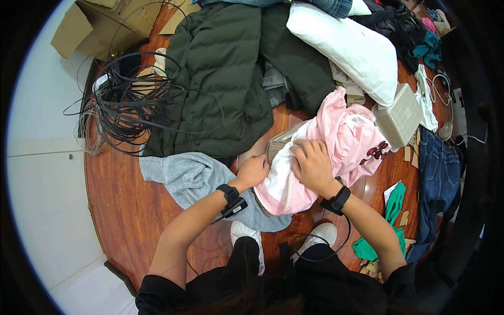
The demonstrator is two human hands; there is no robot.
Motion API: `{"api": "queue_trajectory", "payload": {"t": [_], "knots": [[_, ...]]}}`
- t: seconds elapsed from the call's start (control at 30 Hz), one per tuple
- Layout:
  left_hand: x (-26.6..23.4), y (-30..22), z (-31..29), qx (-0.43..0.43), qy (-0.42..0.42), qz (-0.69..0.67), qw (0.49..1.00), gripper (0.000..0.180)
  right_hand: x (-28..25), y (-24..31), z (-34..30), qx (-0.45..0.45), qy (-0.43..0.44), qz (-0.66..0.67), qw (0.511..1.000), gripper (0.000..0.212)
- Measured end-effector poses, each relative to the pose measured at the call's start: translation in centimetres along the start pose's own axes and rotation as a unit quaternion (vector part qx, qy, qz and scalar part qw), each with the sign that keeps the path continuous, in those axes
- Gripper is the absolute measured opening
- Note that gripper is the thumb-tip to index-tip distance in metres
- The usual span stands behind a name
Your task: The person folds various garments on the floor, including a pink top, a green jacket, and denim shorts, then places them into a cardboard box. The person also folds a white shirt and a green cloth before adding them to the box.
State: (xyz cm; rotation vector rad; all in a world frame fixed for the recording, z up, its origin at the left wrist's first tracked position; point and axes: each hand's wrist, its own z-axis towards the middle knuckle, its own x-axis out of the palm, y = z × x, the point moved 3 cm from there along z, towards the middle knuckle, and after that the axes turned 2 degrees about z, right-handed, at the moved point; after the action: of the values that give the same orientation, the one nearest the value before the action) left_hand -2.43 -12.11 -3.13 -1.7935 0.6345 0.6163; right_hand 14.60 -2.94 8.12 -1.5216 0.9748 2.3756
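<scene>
In the middle of the view, over the wooden floor (pixel 121 210) and ahead of the light shoes (pixel 321 234): pink and white garment (pixel 336 131), bunched at the upper right, flatter at the lower left. Lower edge lapping onto a grey garment (pixel 189 178); upper left edge beside a ribbed beige item (pixel 279 143), partly covered. Tight around the bunched end, a beige perforated box (pixel 401 118) to the right and a white pillow (pixel 346 52) above; to the upper left, a dark green padded jacket (pixel 220 79). More room at the left, with a broad stretch of floorboards showing; a narrower strip at the right, before green cloth (pixel 395 205) and blue jeans (pixel 440 163). Farther out at the left, tangled black cable (pixel 134 100) against the jacket.

On the right hand (pixel 314 167), fingers slightly parted and bent, laid over the pink and white cloth from above, thumb set apart. On the left hand (pixel 253 171), fingers curled in at the same garment's left edge, tips hidden; impossible to tell whether pinching cloth or only touching.
</scene>
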Motion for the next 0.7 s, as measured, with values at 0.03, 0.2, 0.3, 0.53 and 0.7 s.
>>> {"api": "queue_trajectory", "payload": {"t": [0.03,0.2,0.3,0.53,0.7], "knots": [[0.02,0.03,0.01,-0.001,-0.002,0.000,1.000,0.019,0.00,0.01,0.00,-0.002,0.000,-0.003,1.000,0.028],[0.00,0.10,0.05,0.002,-0.010,-0.012,1.000,0.018,-0.02,0.01,-0.01,-0.002,-0.005,-0.002,1.000,0.027],[-0.06,0.08,0.05,-0.005,-0.005,-0.014,1.000,0.019,0.01,-0.02,-0.02,-0.001,-0.003,0.001,1.000,0.027],[-0.29,-0.14,0.05,-0.007,-0.007,-0.021,1.000,0.019,0.06,-0.05,-0.07,-0.002,-0.004,-0.007,1.000,0.027],[-0.35,-0.17,0.04,-0.004,-0.010,-0.026,1.000,0.019,0.18,-0.13,-0.11,-0.004,-0.005,-0.008,1.000,0.027]]}}
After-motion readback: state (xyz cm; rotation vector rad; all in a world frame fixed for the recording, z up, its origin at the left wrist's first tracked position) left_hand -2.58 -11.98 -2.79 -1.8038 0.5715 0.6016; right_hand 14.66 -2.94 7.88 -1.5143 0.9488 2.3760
